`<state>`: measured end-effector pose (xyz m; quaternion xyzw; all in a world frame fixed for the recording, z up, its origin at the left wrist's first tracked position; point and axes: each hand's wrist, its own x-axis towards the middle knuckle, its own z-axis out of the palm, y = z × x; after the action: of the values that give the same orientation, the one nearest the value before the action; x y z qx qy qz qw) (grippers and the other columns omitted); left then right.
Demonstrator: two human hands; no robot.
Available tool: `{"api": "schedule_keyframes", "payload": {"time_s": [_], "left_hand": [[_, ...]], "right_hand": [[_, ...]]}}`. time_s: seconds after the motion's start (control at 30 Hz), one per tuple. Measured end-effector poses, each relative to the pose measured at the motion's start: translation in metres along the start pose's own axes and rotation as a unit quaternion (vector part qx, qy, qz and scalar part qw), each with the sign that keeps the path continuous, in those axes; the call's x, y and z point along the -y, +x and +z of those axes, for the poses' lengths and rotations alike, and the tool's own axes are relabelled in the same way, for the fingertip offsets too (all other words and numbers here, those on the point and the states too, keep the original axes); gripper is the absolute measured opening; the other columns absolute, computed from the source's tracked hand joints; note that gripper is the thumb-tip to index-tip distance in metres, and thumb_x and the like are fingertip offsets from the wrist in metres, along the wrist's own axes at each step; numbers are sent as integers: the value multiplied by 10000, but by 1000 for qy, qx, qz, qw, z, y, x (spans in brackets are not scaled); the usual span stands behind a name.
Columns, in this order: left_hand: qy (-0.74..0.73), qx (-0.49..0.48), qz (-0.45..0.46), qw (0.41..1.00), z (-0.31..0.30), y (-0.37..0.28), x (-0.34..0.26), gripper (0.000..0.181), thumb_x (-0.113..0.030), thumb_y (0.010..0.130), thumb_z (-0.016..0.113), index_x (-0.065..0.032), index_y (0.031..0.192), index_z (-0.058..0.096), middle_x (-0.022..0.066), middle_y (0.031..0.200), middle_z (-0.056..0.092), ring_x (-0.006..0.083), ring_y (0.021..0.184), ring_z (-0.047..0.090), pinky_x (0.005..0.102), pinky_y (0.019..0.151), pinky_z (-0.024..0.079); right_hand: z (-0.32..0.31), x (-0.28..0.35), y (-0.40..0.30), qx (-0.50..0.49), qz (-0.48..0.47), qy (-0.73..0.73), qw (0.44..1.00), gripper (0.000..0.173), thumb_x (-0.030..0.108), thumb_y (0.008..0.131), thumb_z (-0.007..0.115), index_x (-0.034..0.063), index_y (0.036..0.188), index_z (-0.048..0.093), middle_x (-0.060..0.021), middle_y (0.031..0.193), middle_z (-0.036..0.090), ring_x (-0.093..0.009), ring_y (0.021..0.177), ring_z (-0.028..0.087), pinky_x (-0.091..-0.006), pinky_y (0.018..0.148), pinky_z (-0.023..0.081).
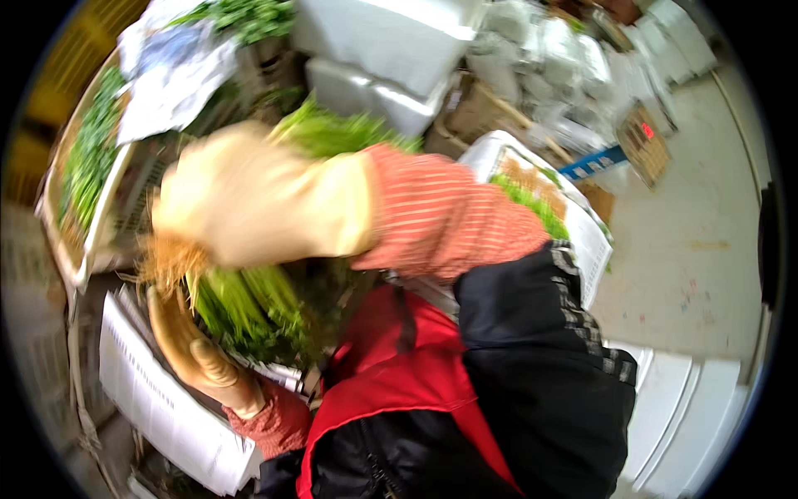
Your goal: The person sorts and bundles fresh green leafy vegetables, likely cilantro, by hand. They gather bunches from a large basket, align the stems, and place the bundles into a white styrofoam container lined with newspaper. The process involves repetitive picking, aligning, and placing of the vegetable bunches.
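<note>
My right hand (218, 193), in a pale yellow glove and blurred by motion, reaches across to the left above a bunch of leafy green vegetables (249, 305) with brown roots. The roots show right beneath its fingers; whether they grip the bunch is hidden. Lower down, my left hand (196, 355), also gloved, is beside the root end, palm turned toward the stalks, fingers extended and apart from the thumb. The leaves point down and right, toward my red apron. More green stalks (343, 131) lie behind my right wrist.
At the left stands a crate (93, 243) of rooted greens, with printed paper sheets (162, 399) below it. White foam boxes (386, 50) are stacked at the top. Right of my sleeve is a paper-lined container (586, 249) of greens, near a cardboard box (480, 112) and clear plastic bags (555, 68).
</note>
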<state>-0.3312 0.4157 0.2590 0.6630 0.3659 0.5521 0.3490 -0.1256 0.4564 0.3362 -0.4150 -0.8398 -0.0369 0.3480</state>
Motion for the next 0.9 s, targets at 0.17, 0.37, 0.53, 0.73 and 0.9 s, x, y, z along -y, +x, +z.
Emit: {"api": "schedule_keyframes", "payload": {"time_s": [0.17, 0.37, 0.53, 0.73, 0.9], "left_hand": [[-2, -74, 84, 994, -27, -13, 33, 401, -194, 1022, 362, 75, 1303, 460, 229, 1251, 561, 309, 1162, 564, 413, 1017, 464], [88, -194, -67, 975, -44, -61, 12, 383, -189, 1030, 351, 91, 1223, 526, 212, 1153, 621, 282, 1091, 610, 381, 991, 465], [50, -207, -57, 975, -42, -65, 21, 326, -121, 1013, 374, 82, 1200, 548, 205, 1144, 628, 279, 1080, 615, 371, 991, 469], [67, -199, -94, 973, -52, -81, 36, 264, -36, 965, 438, 75, 1135, 607, 181, 1113, 647, 265, 1057, 619, 349, 958, 468], [47, -238, -79, 967, -54, -78, 39, 266, -18, 959, 430, 77, 1134, 605, 186, 1104, 648, 264, 1043, 625, 349, 946, 477]], "right_hand": [[84, -47, -66, -19, 81, -29, 996, 208, 292, 765, 670, 90, 755, 624, -88, 729, 622, -282, 692, 627, -398, 657, 515], [10, -41, 5, -113, 34, -48, 992, 232, 265, 915, 575, 75, 791, 625, -69, 682, 609, -180, 605, 578, -313, 575, 498], [66, -70, -30, -23, 114, -92, 989, 132, 180, 875, 622, 69, 822, 667, -125, 760, 666, -229, 662, 649, -322, 615, 542], [39, -65, 12, -114, 108, -13, 987, 160, 155, 920, 586, 43, 832, 657, -109, 754, 661, -168, 651, 642, -295, 565, 529], [53, -59, 2, -77, 71, -52, 993, 122, 113, 889, 574, 34, 815, 629, -90, 754, 657, -217, 693, 648, -347, 640, 544]]}}
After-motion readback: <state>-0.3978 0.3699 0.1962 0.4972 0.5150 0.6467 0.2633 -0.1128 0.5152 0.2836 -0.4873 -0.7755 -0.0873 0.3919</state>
